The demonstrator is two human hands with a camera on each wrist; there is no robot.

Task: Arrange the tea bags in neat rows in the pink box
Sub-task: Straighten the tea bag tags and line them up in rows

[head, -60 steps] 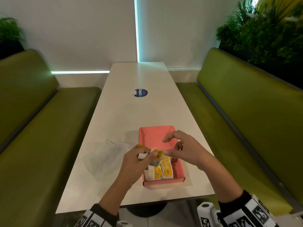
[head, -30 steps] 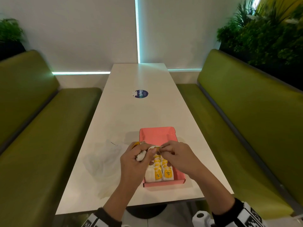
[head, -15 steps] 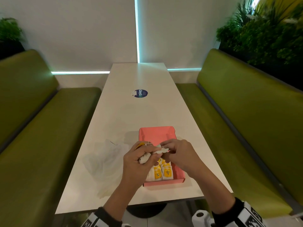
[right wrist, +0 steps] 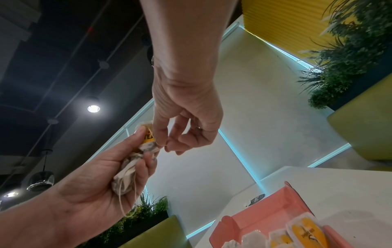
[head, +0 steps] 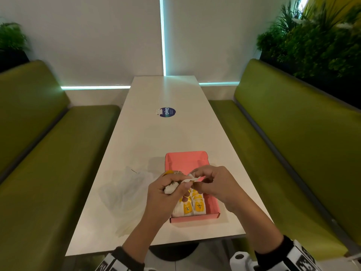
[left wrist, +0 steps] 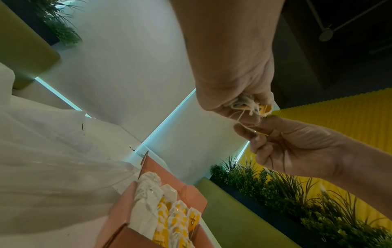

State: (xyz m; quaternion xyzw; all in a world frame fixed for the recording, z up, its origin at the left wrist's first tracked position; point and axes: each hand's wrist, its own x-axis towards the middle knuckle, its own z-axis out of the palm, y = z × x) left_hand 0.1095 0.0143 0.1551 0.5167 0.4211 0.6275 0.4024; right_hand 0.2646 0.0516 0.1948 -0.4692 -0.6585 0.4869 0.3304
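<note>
The pink box [head: 185, 160] stands on the white table [head: 166, 137] near its front edge. Rows of white and yellow tea bags [head: 192, 207] fill its near half, and its far half is bare. Just above the box, my left hand [head: 162, 194] grips a crumpled bunch of tea bags [head: 171, 188] with tangled strings. My right hand [head: 205, 182] meets it and pinches a string and tag at the bunch's top. In the left wrist view the loose strings [left wrist: 246, 107] hang between both hands. In the right wrist view the bunch [right wrist: 129, 171] lies in the left palm.
A crumpled clear plastic bag [head: 125, 190] lies on the table left of the box. A round blue sticker [head: 167, 112] sits mid-table. Green benches [head: 48, 173] run along both sides, with plants [head: 312, 40] behind the right one.
My right hand, spread over the box two seconds ago, has closed in on the left hand and now pinches at the bunch. The box has stayed put.
</note>
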